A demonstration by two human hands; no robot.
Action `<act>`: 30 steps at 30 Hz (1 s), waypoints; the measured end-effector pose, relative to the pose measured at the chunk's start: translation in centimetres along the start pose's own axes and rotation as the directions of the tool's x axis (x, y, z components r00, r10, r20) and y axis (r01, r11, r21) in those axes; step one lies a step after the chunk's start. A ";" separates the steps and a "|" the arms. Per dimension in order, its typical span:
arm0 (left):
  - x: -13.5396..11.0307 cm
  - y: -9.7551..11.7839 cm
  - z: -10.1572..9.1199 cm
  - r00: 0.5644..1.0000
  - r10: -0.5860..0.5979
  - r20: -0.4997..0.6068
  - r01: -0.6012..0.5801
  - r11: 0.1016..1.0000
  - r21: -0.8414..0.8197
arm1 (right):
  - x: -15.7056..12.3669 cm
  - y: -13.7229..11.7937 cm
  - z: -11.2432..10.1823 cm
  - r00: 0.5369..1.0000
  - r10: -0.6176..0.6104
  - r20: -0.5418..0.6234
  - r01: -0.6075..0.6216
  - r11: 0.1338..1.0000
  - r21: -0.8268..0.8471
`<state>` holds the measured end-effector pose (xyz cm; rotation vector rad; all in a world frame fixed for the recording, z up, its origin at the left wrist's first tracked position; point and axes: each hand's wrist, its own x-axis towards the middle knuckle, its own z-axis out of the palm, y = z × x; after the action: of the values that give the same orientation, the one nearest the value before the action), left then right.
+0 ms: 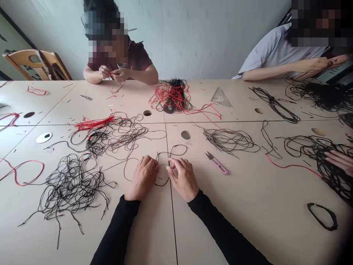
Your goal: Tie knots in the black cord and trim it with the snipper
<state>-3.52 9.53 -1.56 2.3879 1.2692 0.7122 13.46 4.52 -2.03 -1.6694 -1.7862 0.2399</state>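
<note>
Beige tabletop point(154, 235) strewn with black cord tangles point(70, 187). Thin black cord loop point(174, 145) found between hands, long axis running forward from body. Left hand point(142, 177) half-open, fingers curled against loop. Right hand point(183, 179) nearer, fingertips point(168, 166) pressed to cord; grip cannot be told.

Bare beige tabletop point(248, 206) right of your right hand point(184, 180); pink-handled steel snips point(217, 163) and tangled black cord point(329, 176) bound it.
</note>
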 end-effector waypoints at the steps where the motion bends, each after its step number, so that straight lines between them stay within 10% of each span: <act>1: 0.1 0.1 0.0 1.000 0.018 0.007 -0.018 1.000 0.000 | 0.0 -0.1 0.3 1.000 -0.004 0.007 0.004 1.000 -0.003; 30: -0.1 0.3 -0.7 0.999 -0.042 -0.032 0.042 0.999 0.007 | 0.6 -0.5 -0.5 0.998 0.043 -0.045 -0.032 0.977 0.212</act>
<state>-3.79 9.32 -0.83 2.3576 1.3338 0.7367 13.37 4.81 -1.17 -1.5456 -1.6333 0.3880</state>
